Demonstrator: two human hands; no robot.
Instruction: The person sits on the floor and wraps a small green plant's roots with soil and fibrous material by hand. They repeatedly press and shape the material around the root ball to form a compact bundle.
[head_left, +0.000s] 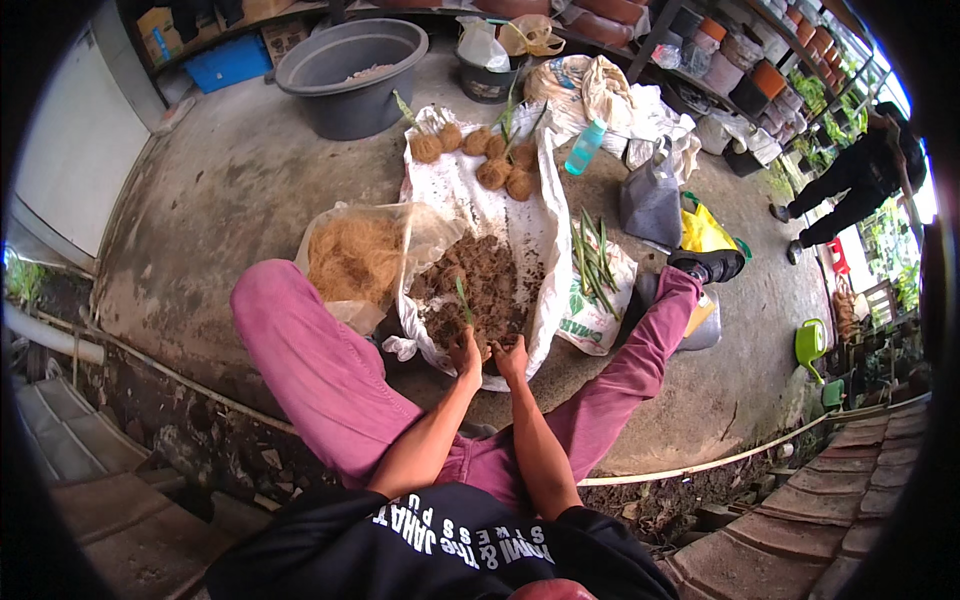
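Note:
My left hand (467, 354) holds the base of a green leafy plant cutting (463, 296), which points up and away from me. Beside it, my right hand (511, 357) has its fingers curled on dark soil. Both hands are low over a heap of brown soil (480, 270) lying on a white woven sack (525, 221). At the sack's far end sit several round fibre-wrapped balls (493, 173), some with green leaves standing out of them. A clear plastic bag of brown coconut fibre (352, 255) lies to the left of the soil.
Long green leaves (596, 259) lie on a printed bag (592, 319) at the right. Beyond are a turquoise bottle (585, 148), a grey watering can (651, 191) and a large black tub (352, 79). A person (855, 176) in dark clothes stands at far right.

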